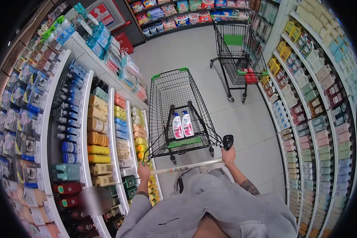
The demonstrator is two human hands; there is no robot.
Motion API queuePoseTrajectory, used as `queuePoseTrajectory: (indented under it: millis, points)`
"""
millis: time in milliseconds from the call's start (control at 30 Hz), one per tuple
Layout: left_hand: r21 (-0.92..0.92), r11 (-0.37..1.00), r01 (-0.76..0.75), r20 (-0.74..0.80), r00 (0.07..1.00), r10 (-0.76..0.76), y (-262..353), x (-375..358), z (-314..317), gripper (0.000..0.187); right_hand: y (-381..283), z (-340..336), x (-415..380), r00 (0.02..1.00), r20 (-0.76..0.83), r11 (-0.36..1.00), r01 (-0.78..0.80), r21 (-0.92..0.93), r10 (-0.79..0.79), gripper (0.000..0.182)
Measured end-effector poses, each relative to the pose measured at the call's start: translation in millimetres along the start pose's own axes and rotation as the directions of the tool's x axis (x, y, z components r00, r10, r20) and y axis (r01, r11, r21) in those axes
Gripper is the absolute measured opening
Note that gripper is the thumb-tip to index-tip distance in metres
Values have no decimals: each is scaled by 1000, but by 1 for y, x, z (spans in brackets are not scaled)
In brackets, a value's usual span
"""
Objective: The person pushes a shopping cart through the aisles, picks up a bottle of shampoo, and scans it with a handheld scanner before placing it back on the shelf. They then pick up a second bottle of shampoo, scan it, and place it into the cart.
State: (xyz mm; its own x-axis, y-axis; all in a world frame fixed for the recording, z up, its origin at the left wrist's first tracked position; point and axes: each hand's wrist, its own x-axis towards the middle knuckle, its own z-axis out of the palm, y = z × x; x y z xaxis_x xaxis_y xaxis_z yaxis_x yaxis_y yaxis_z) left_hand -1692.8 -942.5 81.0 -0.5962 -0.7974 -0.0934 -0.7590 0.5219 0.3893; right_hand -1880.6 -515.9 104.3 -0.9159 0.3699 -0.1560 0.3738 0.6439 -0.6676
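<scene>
My left hand point(144, 170) is closed round the left end of the shopping cart handle point(176, 169). At the bar's right end, beside a black fitting point(227, 141), my right hand point(228, 154) is wrapped round it too. The wire shopping cart point(168, 95) with green corners stretches out in front of me. Inside it, side by side near the handle end, are two white and pink pump bottles, one on the left point(177, 126) and one on the right point(187, 125); they look like shampoo.
A second cart point(231, 55) with a red package point(249, 76) in it stands ahead on the right. Shelves of bottles point(98, 133) line the left close to my cart, and shelves of boxed goods point(311, 99) line the right. Tiled floor point(250, 139) runs between; packaged goods point(182, 20) fill the far shelf.
</scene>
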Motion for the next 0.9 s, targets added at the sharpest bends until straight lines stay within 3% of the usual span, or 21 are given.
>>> queuePoseTrajectory:
  millis: [233, 500, 900]
  points:
    - [-103, 995, 13, 31, 999, -10, 42, 99, 20, 26, -79, 41, 78, 999, 45, 1000, 18, 25, -19, 41]
    - [57, 994, 99, -2, 995, -99, 136, 199, 17, 26, -161, 100, 184, 998, 13, 998, 67, -4, -67, 36]
    - [24, 1000, 16, -24, 1000, -16, 244, 354, 41, 24, -270, 172, 342, 990, 21, 991, 136, -6, -136, 41]
